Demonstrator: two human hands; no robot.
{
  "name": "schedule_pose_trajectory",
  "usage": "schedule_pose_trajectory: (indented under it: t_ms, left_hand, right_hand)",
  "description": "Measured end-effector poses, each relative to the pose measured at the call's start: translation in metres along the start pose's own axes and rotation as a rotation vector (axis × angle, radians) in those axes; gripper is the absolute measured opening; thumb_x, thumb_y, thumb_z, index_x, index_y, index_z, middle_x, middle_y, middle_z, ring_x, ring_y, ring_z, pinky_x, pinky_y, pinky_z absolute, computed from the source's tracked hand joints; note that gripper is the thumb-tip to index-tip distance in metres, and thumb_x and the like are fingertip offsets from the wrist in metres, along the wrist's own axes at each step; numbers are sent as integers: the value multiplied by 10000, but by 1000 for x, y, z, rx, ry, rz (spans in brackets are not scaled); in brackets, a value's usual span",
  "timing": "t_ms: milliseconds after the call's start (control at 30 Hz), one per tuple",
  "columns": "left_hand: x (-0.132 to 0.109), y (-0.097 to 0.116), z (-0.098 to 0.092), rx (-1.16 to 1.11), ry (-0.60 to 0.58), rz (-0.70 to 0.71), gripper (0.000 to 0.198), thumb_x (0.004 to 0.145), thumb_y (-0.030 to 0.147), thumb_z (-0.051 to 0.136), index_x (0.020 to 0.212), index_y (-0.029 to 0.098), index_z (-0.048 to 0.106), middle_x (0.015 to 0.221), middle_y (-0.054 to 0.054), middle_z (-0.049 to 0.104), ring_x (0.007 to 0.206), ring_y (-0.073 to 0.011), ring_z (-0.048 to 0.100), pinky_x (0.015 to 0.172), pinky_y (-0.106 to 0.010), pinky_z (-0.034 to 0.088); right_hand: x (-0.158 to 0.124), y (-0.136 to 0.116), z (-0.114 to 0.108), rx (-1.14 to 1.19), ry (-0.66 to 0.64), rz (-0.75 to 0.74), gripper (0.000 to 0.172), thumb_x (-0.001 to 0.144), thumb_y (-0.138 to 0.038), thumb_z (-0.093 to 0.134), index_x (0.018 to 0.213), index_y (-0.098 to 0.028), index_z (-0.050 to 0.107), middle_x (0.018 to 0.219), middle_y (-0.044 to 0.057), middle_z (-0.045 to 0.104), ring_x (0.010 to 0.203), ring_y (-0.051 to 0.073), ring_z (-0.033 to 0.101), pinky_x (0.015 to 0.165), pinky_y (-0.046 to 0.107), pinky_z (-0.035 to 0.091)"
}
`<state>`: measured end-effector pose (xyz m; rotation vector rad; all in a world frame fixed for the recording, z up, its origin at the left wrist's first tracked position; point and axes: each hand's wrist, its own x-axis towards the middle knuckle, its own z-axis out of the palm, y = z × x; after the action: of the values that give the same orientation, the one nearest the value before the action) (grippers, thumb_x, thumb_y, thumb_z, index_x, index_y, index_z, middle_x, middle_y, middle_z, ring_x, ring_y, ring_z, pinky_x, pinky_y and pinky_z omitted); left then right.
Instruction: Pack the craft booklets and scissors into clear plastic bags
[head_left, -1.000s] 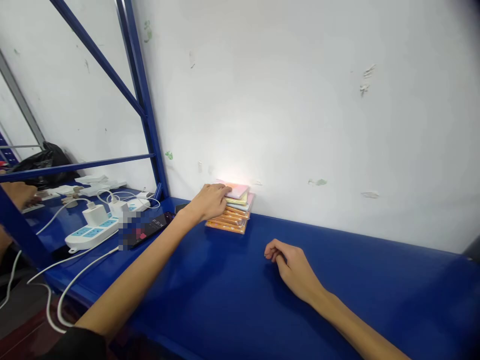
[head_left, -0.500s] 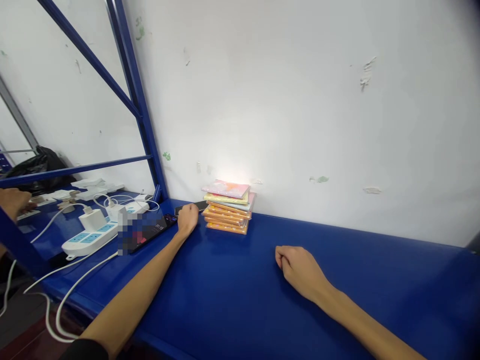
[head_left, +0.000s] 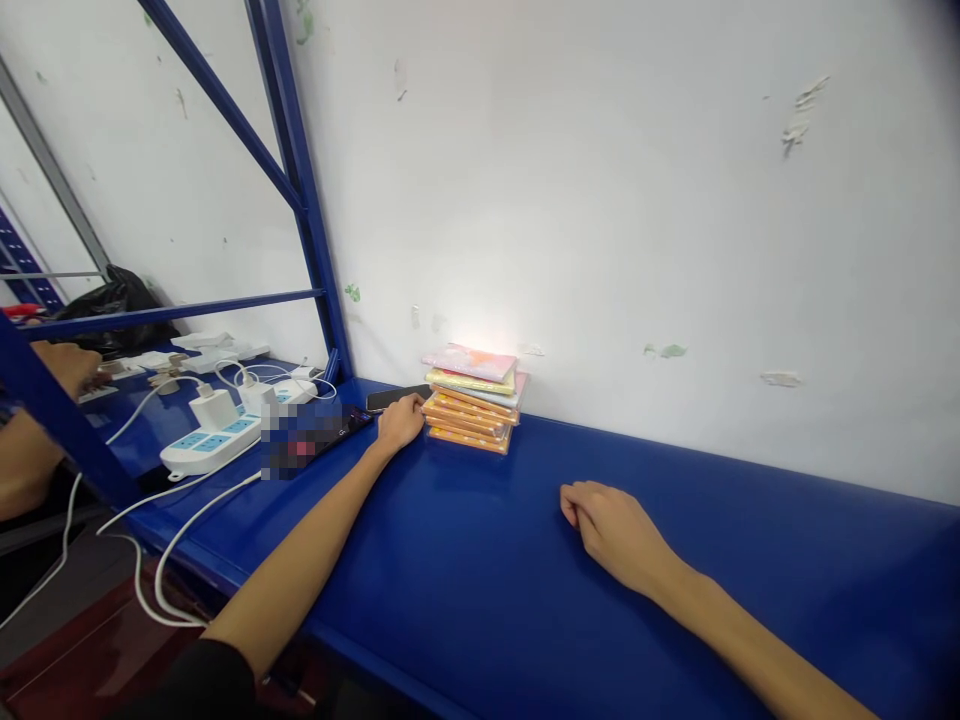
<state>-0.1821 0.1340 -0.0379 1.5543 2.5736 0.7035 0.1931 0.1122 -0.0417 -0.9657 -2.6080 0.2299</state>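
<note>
The stack of film-wrapped booklets [head_left: 472, 405] stands near the wall [head_left: 600, 200], towards the far edge of the blue table [head_left: 480, 570]. A pink one lies on top, with a yellow one below it, a pale one under that and orange ones with light spots at the bottom. Their edges do not line up: some at the right jut past those beneath. The shiny film looks slippery, so any contact with the pile would best be light and low, with the layers pressed flush rather than shoved from one side.

The person's left hand [head_left: 401, 424] is at the stack's left side, back upward, its fingers bent and close together. Whether the fingertips touch the booklets or pinch anything cannot be told. The right hand [head_left: 619, 530] is in front and to the right, curled into a loose fist, with nothing seen in it. It would serve best as a brace on the opposite side, so that a push from the left does not skew the layers.

A dark flat device [head_left: 386, 398] lies just behind the left hand, and a smartphone [head_left: 330, 448] and a white power strip [head_left: 217, 442] lie further left. The left wrist would do well to stay clear of these.
</note>
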Motion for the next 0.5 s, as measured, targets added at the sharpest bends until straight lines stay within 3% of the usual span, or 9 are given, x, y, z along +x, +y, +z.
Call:
schedule_pose_trajectory:
  t_ms: [267,500]
  left_hand:
    - [-4,1,1,-65,-5,64,358,967,351,646,1284,189,615,1299,-104,638,1097,-255,660,909,-465,572]
    - [0,-4,2,-312,-13,53,344,965,348,650,1275,202,622,1303,-99,637,1107,-255,657,912,-454,570]
  right_hand:
    - [1,0,-1,-7,-21,7,297,871,5,355,711,-211,481,698,3,609,647,168,538,615,283,322]
    - [1,1,1,-11,-35,13,285,866,6,361,716,-211,468,699,-1,601,655,164,532,627,282,309]
